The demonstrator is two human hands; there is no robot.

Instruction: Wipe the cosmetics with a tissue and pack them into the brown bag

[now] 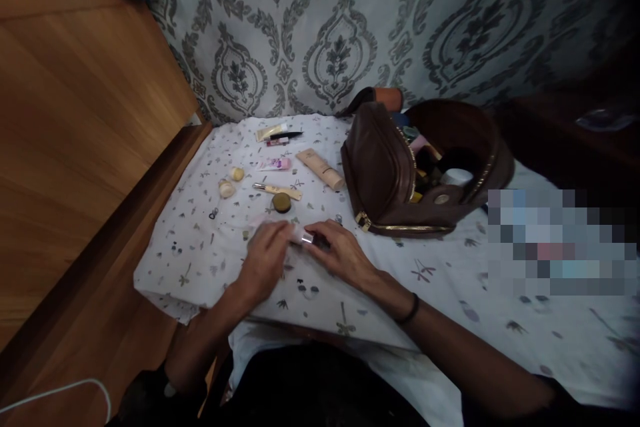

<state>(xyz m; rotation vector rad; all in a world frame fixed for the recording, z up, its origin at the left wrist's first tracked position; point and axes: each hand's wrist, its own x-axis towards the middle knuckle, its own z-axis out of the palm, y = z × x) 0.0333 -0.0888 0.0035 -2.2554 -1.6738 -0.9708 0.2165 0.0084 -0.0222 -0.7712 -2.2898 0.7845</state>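
Note:
Near the front edge of the bed-like surface, a small pale pink cosmetic tube with a silver band [306,238] lies between my hands. My left hand [265,260], slightly blurred, is closed around its pale end. The fingers of my right hand [343,250] are closed on the dark end beyond the band. Just past them sits a round olive-gold lidded pot [281,203]. Behind that lie a slim beige tube with a silver end [277,191], a larger tan tube [320,169] and a pink-and-white tube [275,165].
An open brown cosmetic bag [380,167], full of items, stands at the right. Two small cream-coloured pieces [227,188] lie at the left, and a yellowish tube [271,132] at the back. A wooden cabinet [90,113] borders the left side; patterned wallpaper [340,57] rises behind.

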